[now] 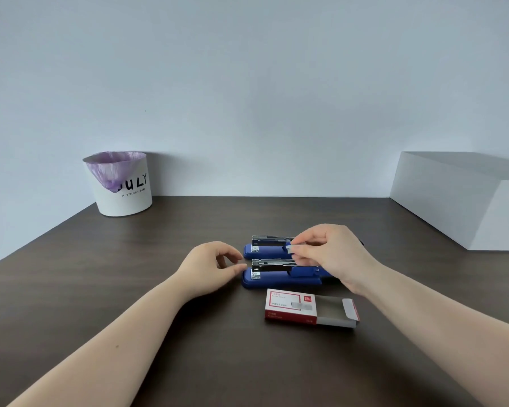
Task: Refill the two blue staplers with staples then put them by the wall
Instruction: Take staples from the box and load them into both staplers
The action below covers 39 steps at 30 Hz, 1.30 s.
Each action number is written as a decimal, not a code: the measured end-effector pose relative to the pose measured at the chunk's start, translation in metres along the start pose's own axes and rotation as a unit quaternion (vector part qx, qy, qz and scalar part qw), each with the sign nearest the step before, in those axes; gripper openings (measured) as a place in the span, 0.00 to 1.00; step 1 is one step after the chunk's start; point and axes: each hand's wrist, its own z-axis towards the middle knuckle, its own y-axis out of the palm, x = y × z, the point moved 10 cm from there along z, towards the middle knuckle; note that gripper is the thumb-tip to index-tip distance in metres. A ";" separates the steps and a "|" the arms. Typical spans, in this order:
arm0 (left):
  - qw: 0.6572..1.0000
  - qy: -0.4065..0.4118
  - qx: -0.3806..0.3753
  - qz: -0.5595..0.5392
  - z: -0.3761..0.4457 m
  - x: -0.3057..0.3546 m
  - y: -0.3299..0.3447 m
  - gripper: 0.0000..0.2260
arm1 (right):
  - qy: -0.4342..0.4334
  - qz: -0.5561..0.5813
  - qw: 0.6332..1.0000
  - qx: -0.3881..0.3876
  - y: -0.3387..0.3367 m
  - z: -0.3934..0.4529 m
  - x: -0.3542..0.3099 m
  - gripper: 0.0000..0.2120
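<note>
Right hand point(329, 254) pinching a staple strip point(292, 248) above two open blue staplers point(279, 274), left hand point(215, 267) loosely curled, empty, beside them

The right hand point(332, 254) hides both staplers' rear ends; the staple box point(291, 308) print is unreadably small.

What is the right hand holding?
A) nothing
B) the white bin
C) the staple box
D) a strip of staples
D: the right hand pinches a small silvery strip of staples between thumb and fingers, above the two open staplers; the staple box lies untouched on the desk, its tray slid out.
</note>
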 end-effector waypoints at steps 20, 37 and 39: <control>0.998 0.021 -0.042 -0.030 -0.003 0.005 0.007 0.08 | -0.133 -0.235 0.960 -0.070 0.017 -0.006 -0.026 0.06; 0.998 0.020 -0.048 -0.028 -0.004 0.005 0.008 0.06 | -0.144 -0.275 0.945 -0.102 0.030 -0.005 -0.026 0.08; 0.998 0.018 -0.047 -0.027 -0.004 0.003 0.008 0.08 | -0.151 -0.269 0.946 -0.097 0.029 -0.006 -0.026 0.09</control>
